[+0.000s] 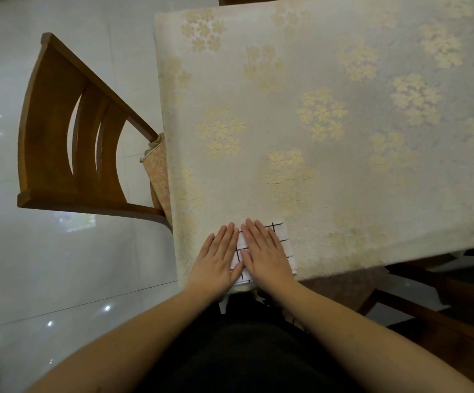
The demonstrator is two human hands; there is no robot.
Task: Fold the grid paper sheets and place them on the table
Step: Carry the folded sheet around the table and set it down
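Observation:
A white grid paper sheet (281, 233) with black lines lies at the near edge of the table (329, 137). Both palms lie flat on it, side by side, and cover most of it. My left hand (218, 258) presses its left part with straight fingers, partly over the cloth. My right hand (265, 251) presses the middle with straight fingers. Only a strip between the hands and the sheet's right edge show. Whether the sheet is folded I cannot tell.
A cream tablecloth with gold flower clusters covers the table. A wooden chair (68, 137) stands at the table's left side on a glossy white tile floor (45, 265). Another wooden chair (443, 307) sits at the lower right.

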